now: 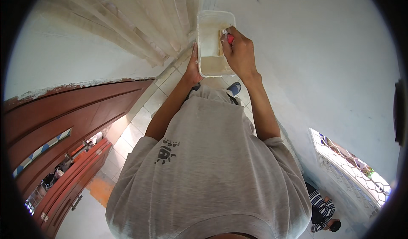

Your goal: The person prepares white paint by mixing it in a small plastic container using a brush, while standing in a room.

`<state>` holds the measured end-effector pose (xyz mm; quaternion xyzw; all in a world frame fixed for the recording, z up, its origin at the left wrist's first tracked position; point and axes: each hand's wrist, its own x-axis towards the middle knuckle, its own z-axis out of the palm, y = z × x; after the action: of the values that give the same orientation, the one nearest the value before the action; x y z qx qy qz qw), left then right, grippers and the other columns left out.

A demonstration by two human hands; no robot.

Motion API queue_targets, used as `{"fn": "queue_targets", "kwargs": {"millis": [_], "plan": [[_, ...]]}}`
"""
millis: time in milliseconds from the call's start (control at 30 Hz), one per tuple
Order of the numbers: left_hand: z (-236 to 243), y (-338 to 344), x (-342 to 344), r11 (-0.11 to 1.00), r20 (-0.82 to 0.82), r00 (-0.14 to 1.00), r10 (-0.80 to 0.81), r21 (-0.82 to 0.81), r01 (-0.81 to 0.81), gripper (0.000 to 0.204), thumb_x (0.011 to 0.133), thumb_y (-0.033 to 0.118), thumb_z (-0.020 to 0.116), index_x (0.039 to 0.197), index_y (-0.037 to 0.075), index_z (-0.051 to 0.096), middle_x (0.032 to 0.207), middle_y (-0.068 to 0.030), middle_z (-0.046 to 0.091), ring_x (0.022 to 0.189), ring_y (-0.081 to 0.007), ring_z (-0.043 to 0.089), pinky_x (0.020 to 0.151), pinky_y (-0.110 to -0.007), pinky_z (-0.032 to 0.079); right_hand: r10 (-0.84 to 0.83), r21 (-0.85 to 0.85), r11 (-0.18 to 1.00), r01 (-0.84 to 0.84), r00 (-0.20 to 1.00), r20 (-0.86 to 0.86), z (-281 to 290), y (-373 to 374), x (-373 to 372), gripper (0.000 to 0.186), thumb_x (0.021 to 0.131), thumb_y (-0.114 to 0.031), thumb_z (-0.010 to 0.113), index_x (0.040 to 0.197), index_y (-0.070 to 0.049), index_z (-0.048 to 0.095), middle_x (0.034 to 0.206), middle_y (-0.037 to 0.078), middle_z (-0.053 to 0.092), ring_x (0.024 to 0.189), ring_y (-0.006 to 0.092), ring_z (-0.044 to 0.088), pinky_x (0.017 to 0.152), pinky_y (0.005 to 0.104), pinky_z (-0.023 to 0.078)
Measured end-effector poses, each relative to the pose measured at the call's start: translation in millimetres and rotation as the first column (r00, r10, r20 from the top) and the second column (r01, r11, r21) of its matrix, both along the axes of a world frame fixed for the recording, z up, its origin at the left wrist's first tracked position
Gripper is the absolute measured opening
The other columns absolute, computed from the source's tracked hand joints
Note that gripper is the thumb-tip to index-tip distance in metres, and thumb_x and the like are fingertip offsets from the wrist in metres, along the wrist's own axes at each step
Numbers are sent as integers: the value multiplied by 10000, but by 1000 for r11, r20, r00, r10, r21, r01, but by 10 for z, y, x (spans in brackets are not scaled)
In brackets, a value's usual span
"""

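Observation:
A rectangular whitish plastic tub (203,64) with white, paint-like liquid in it is held up in front of me. My left hand (193,68) supports it along its left side, fingers against the outer wall. Over the tub's right part, my right hand (241,54) is closed around what looks like a wide paintbrush (220,45), with a tan, straight-edged head and a red part at the grip (230,39). White smears mark the fingers. Most of the handle is hidden in my right hand.
Pale curtains (144,22) hang at the upper left, above a reddish-brown wooden door (85,105). A whitish wall (306,52) stands close on the right, with a grilled window (348,162). Another person (321,209) in striped clothing is at the lower right. Tiles (170,83) cover the floor.

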<state>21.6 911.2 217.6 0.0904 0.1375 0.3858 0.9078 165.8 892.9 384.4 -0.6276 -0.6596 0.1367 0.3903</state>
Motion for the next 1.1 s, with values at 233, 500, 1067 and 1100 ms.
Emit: {"fn": "queue_targets", "kwargs": {"millis": [233,500,1067,1100], "plan": [[-64,-25,43,997,-44,999,19,82,-16,695,1072,604,290,1560,115,366,1484,-112,528,1240,-262,611,1055,-446,524,93,-102,990,-100,993,-71,-74,-31,25,138,958,-102,627,1024,17,650,765,220,672,656,381,675,604,404,522],[-219,-16,32,996,-39,996,-75,-55,73,703,1060,632,281,1558,144,367,1477,-84,532,1303,-252,580,1088,-469,507,90,-16,996,-89,995,34,-124,114,-110,144,935,-96,624,1037,3,648,827,248,675,782,432,671,696,453,531],[-77,-35,-78,990,-34,999,-9,141,14,680,1077,594,270,1577,138,337,1548,-84,459,1368,-268,520,1120,-479,469,102,-81,991,-103,995,-14,-42,66,56,167,948,-119,623,1042,13,663,739,226,662,680,410,664,632,427,528],[-89,-29,-96,977,35,999,-40,212,32,681,1073,606,270,1570,148,351,1539,-81,470,1366,-264,523,1116,-474,473,47,-130,990,-55,997,-60,-10,83,98,176,944,-124,629,1051,12,663,745,232,662,695,427,658,647,440,527]]}}
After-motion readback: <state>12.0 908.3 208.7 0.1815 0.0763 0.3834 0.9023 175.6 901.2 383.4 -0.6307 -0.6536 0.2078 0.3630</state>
